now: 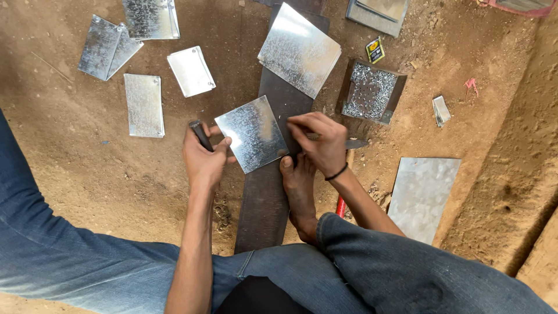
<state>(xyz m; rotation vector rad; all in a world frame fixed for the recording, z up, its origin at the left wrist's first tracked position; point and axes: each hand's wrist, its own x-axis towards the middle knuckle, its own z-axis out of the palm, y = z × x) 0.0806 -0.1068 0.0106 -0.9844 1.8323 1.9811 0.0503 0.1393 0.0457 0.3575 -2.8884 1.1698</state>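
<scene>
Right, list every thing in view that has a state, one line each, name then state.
left hand: gripping a dark punch, thumb on the square sheet's edge
right hand: fingertips pressing the sheet's right corner
dark punch: held tilted
square sheet: flat on the dark plank, pinned by both hands
dark plank: lying on the dirt, foot on it
foot: bare, resting on the plank
tray of rivets: open, full
hammer: lying on the ground, unheld

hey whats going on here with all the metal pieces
A person sits on the dirt floor, working a square galvanized sheet over a dark metal bar. The left hand grips a dark punch at the sheet's edge; the right hand presses on its other side, a bare foot steadying it. More cut sheets lie around.
</scene>
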